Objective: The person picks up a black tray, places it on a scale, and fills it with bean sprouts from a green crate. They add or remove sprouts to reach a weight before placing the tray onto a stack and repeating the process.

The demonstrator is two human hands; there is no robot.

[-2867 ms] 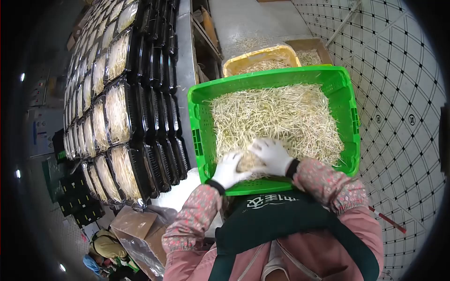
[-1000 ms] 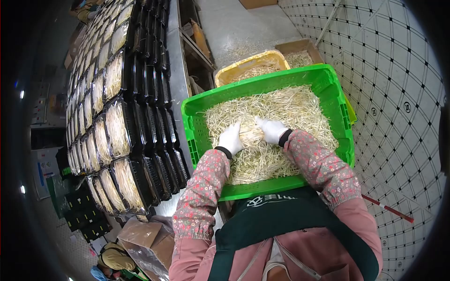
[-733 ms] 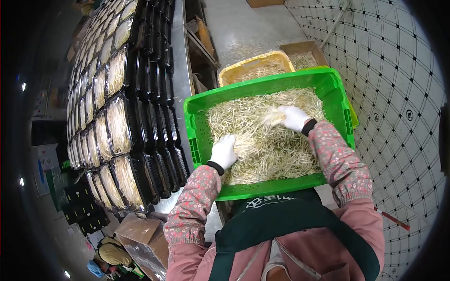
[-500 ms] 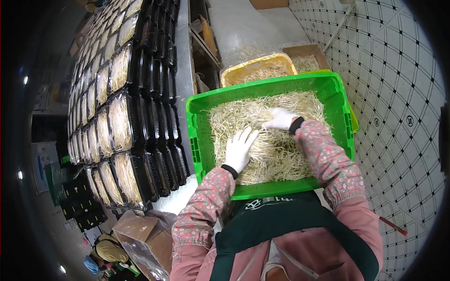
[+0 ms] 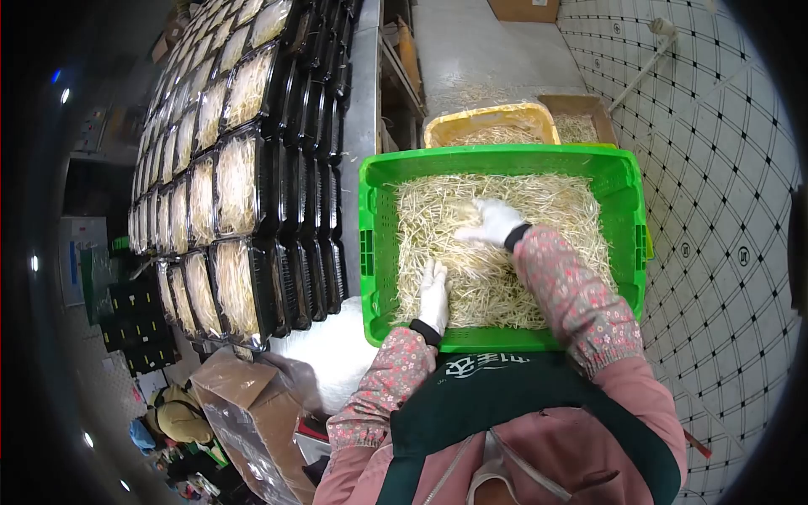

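Head view: our left hand point(image 5: 434, 295), fingers straight and holding nothing, presses edge-on into the bean sprouts point(image 5: 484, 290) filling the green crate point(image 5: 370, 252), near its front left corner. Our right hand point(image 5: 497, 220) lies mid-crate, fingers bent over a clump; whether it grips, we cannot tell

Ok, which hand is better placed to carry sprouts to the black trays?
Left, probably. The left hand lies on the sprouts beside the crate wall nearest the trays; the right hand is mid-crate, farther off.
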